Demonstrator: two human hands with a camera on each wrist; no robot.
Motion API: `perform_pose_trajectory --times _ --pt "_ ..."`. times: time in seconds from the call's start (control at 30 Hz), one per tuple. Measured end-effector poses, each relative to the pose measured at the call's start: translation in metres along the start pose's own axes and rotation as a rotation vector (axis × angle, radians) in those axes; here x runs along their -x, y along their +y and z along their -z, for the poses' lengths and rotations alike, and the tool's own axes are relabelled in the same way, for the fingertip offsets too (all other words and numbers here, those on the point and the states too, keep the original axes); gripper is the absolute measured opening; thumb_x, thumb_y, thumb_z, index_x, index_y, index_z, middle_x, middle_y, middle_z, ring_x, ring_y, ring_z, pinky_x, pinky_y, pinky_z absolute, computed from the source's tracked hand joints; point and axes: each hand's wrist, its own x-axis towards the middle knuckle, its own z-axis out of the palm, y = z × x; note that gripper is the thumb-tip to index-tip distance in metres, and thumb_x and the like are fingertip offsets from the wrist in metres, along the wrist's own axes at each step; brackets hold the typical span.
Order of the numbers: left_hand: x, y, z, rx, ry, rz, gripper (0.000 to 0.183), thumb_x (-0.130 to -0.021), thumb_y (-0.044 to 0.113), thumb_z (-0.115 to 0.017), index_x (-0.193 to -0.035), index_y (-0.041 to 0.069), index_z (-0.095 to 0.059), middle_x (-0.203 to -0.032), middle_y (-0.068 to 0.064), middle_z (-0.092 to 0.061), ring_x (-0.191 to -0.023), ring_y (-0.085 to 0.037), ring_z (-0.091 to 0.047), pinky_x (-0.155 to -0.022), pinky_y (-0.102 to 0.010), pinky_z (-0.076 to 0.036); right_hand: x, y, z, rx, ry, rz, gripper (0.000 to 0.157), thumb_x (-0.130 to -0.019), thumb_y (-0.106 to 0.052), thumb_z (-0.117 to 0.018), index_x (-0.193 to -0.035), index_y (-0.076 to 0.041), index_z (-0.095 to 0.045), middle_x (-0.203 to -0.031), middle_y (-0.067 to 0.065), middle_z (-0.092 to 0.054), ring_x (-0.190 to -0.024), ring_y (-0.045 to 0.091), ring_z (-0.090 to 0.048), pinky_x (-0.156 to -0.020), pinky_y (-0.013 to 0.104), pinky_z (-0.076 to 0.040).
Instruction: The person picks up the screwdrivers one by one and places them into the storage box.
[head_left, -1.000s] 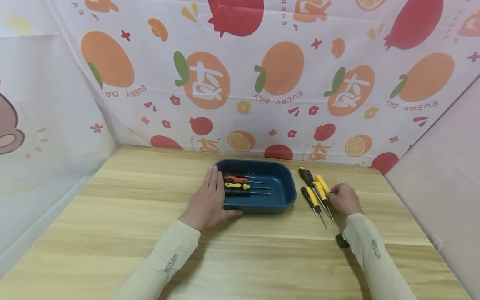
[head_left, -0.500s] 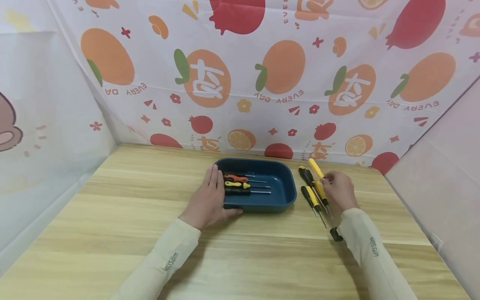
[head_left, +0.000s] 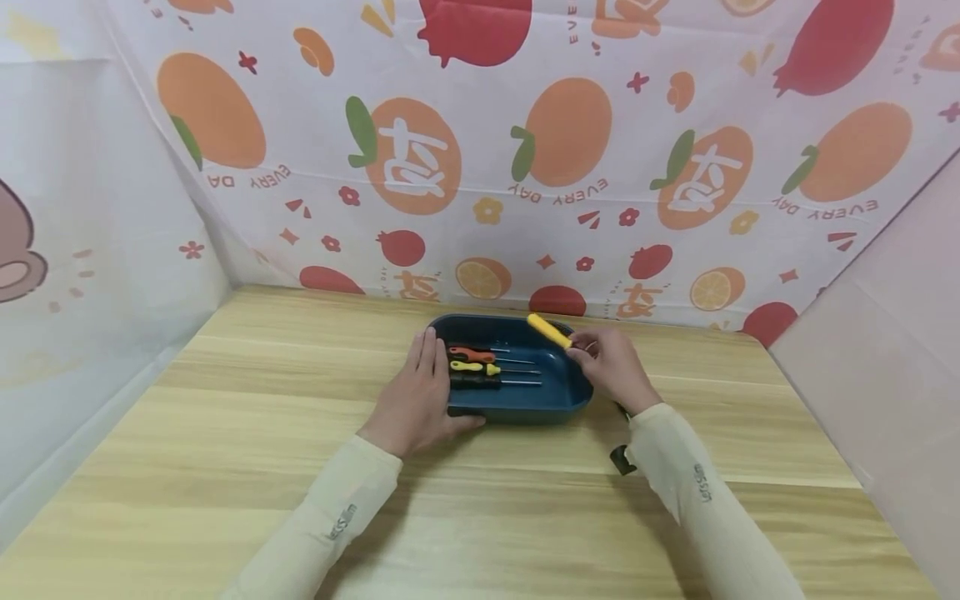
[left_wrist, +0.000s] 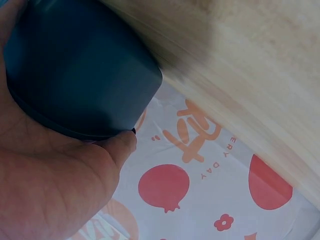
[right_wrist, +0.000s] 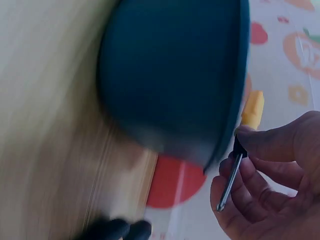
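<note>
A dark blue box (head_left: 517, 415) stands on the table. My left hand (head_left: 412, 396) rests against its left end, fingers straight along the edge and thumb along the front wall. Over the box's right side, my right hand (head_left: 615, 367) pinches a screwdriver with a yellow handle (head_left: 549, 331). Its metal shaft (right_wrist: 230, 182) points out past the thumb in the right wrist view. Inside the box lie an orange-handled screwdriver (head_left: 474, 355), a yellow-and-black one (head_left: 467, 367) and a black-handled one (head_left: 474, 382); my left fingers partly cover their ends.
Right of the box, my right hand and sleeve hide most of the other screwdrivers; dark handle ends (right_wrist: 137, 230) show blurred in the right wrist view. The wooden table (head_left: 300, 350) meets a fruit-print cloth (head_left: 487, 242) behind the box.
My right hand has picked up the yellow-handled screwdriver from the group on the right and carried it left to above the box. My left hand has stayed in place.
</note>
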Motion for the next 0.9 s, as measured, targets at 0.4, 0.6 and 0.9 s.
perform_pose_trajectory --times 0.4,0.6,0.9 --pt "-0.002 0.004 0.001 0.018 -0.02 0.004 0.126 -0.079 0.078 -0.065 -0.151 -0.017 -0.027 -0.16 -0.034 -0.02 -0.15 -0.045 -0.019 -0.119 -0.046 -0.03 0.002 -0.023 -0.032 0.021 -0.133 0.123 0.012 -0.094 -0.01 -0.073 -0.105 -0.006 -0.075 -0.093 0.004 -0.063 -0.083 0.019 -0.057 -0.079 0.037 -0.054" --pt "0.0 0.004 0.002 -0.007 -0.015 -0.003 0.126 -0.079 0.08 -0.064 -0.15 -0.017 -0.028 -0.159 -0.034 -0.022 -0.15 -0.045 -0.021 -0.119 -0.045 -0.03 0.001 -0.03 -0.047 0.021 -0.191 0.121 0.012 -0.093 -0.009 -0.074 -0.105 -0.007 -0.076 -0.094 0.001 -0.066 -0.084 0.015 -0.061 -0.082 0.037 -0.056" --pt "0.005 0.002 0.003 -0.042 0.008 -0.011 0.124 -0.079 0.08 -0.063 -0.149 -0.018 -0.031 -0.158 -0.035 -0.027 -0.149 -0.045 -0.024 -0.119 -0.045 -0.029 -0.007 -0.043 -0.062 0.049 -0.32 0.163 0.016 -0.092 -0.013 -0.076 -0.108 -0.009 -0.077 -0.098 -0.002 -0.07 -0.088 0.012 -0.062 -0.087 0.037 -0.055"
